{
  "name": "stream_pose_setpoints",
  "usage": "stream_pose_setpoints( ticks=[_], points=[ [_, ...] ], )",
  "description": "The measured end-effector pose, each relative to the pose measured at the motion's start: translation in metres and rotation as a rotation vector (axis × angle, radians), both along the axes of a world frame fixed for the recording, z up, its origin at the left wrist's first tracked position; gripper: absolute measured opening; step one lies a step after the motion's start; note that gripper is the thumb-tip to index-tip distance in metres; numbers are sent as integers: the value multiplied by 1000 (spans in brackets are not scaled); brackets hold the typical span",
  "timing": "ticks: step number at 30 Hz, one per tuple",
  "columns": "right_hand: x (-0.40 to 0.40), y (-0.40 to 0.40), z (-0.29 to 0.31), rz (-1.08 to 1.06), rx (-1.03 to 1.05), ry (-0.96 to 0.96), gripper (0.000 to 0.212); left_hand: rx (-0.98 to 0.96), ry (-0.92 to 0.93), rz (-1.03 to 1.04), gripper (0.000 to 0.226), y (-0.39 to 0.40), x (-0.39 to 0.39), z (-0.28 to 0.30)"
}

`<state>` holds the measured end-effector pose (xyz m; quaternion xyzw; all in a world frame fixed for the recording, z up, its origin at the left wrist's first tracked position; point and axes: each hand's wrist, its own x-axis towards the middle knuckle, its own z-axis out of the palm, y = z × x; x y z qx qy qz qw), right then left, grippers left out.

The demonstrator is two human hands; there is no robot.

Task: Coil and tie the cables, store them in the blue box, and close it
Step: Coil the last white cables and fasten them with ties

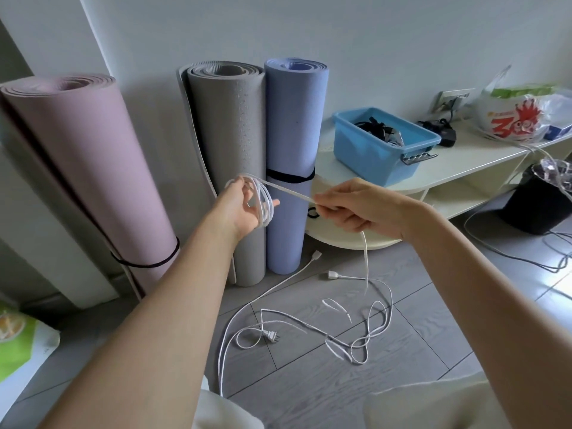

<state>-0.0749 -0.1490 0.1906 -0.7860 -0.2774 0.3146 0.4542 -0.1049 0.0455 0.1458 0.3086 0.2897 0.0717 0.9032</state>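
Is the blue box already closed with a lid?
No, the blue box sits open on the shelf with dark cables showing inside.

Soft, even daylight fills the room — a bright patch of glare lies on the floor tiles (560, 287) at the right edge. Shadows are faint and diffuse. The wide-angle lens bends the pink yoga mat (83, 168) and the forearms outward. The picture looks slightly soft — fine detail is smeared.
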Motion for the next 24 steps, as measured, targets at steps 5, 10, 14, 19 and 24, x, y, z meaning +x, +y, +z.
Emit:
stream_pose_setpoints(
  ticks=[5, 10, 14, 19, 24],
  points=[
    [-1, -2, -2, 54, -54, 48, 42, -2, -141, 70, 36, -17, -5, 20],
    [-4, 3, -16, 185, -273, 80, 38, -125, -400, -53, 20, -33, 6, 29],
    [5, -4, -21, -42, -422, -105, 54, 64, -340, -339, 32, -41, 1, 37],
    [14, -20, -22, -144, -399, -220, 61, 375, -251, -935, 44, -38, -20, 41],
    [23, -37, -12, -124, -1, 40, 29, 620, -72, -1341, 46, -33, -33, 33]
  ],
)
